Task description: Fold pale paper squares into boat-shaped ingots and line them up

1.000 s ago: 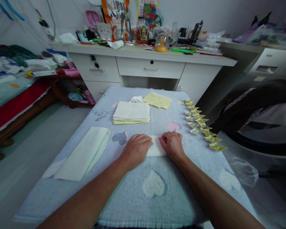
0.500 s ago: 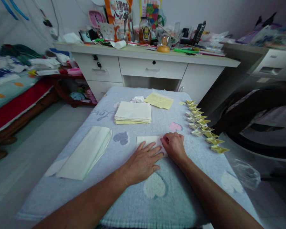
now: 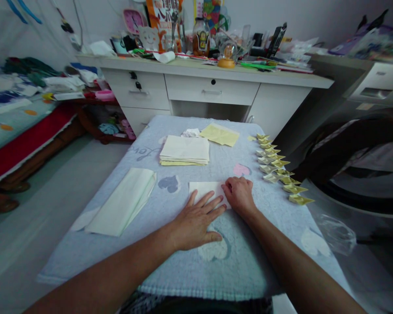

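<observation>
A small white sheet of paper (image 3: pixel 205 187), which looks folded, lies on the cloth-covered table before me. My left hand (image 3: pixel 199 220) rests flat across its lower left part, fingers spread and the thumb stretched out to the side. At the paper's right end, my right hand (image 3: pixel 240 194) is closed, its fingers curled down onto the edge. The fingertips and the paper under them are partly hidden. Beyond the hands sits a stack of white and yellow paper (image 3: pixel 185 150). Several folded paper boats (image 3: pixel 293 189) stand in two rows along the table's right side.
A large folded pale paper (image 3: pixel 122 203) lies to the left. Yellow sheets (image 3: pixel 220 134) and a crumpled white paper (image 3: pixel 190 132) are at the back. A clear plastic bag (image 3: pixel 336 233) hangs by the right edge. Behind stands a cluttered white desk (image 3: pixel 212 92).
The left thumb has spread farther from the fingers, with that hand still flat on the paper. The right hand stays at the paper's right end. The camera view has shifted slightly.
</observation>
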`<state>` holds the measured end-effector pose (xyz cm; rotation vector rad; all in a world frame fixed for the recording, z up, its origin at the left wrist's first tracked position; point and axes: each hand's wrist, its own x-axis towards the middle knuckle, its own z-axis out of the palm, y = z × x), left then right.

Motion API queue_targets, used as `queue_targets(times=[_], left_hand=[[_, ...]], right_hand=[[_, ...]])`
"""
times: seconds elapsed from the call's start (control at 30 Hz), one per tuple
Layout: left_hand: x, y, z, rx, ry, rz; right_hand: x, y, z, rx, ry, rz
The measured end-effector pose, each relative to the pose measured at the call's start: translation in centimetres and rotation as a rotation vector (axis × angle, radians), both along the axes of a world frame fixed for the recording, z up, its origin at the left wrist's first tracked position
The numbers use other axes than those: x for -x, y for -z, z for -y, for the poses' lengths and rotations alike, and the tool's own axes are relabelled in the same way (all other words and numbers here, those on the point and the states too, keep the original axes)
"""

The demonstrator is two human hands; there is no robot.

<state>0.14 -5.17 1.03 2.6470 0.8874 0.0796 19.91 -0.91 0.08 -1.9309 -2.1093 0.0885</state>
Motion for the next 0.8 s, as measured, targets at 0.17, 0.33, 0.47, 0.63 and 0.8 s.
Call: queue_targets(times=[0.17,0.33,0.47,0.63,0.8], left_hand=[[0.8,-0.1,1.1,-0.020,-0.006,-0.019],[2.7,-0.7,2.2,-0.043,-0.042,-0.086],[4.3,-1.1,2.7,-0.087,-0.085,-0.105],[5.6,-1.2,3.3,-0.131,-0.135,-0.134],[6.2,-1.2,3.4,-0.184,-0.172,-0.113]], right_hand=[[-0.1,0.1,-0.1,-0.001,-0.003,0.000],[0.0,0.0,0.0,0.009,0.004,0.012],[0.1,0.0,0.0,0.003,0.000,0.015],[0.0,0.0,0.0,0.003,-0.001,0.012],[0.0,-0.1,0.0,0.012,0.005,0.004]])
